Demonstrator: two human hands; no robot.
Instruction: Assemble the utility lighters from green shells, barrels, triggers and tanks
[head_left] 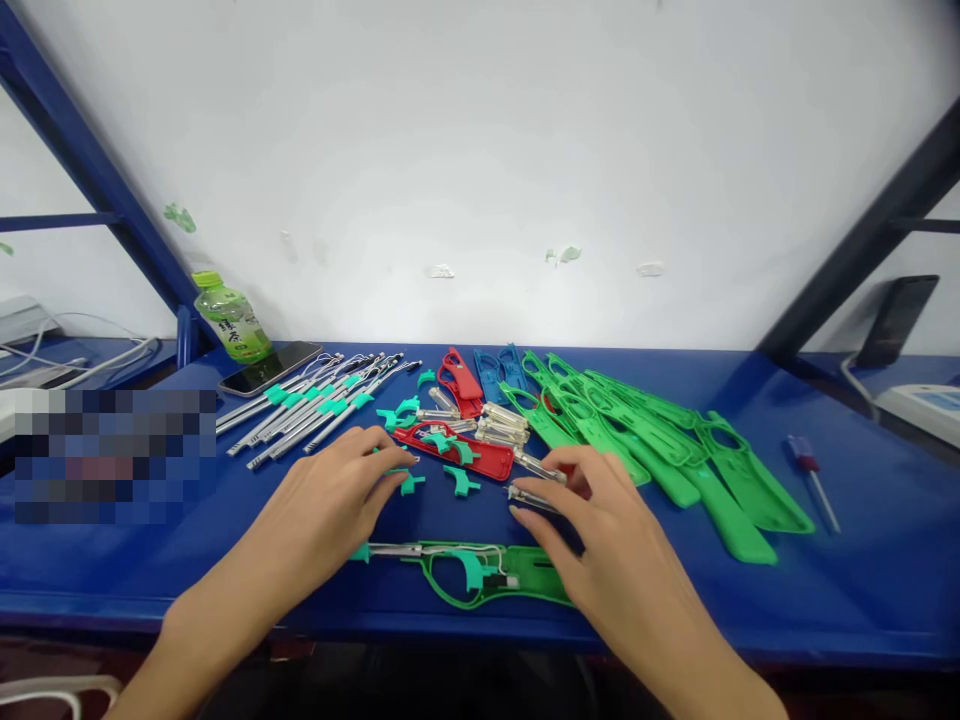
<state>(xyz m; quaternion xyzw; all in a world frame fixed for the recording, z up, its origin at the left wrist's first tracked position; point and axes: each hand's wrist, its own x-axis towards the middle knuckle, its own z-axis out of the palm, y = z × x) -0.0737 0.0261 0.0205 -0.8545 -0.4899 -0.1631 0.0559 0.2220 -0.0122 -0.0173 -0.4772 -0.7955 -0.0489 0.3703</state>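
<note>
My left hand point(341, 490) is over the left middle of the table, thumb and index finger nearly together. What lies between its fingertips is too small to make out. Beside them rests a small teal clip point(411, 484). My right hand point(600, 510) pinches the end of a clear oblong piece with metal in it point(534, 497). Below both hands, a green handle half point(536, 572) lies with its hollow side up. A metal rod with white wires point(397, 550) runs into it, and a curved teal trigger point(471, 570) sits in its loop.
Behind my hands lie a red handle half point(491, 461), clear pieces point(504, 430) and blue halves point(491, 375). Green halves point(675, 440) spread to the right, by a screwdriver point(814, 480). Metal rods point(289, 425), a phone point(270, 368) and a bottle point(236, 320) are left.
</note>
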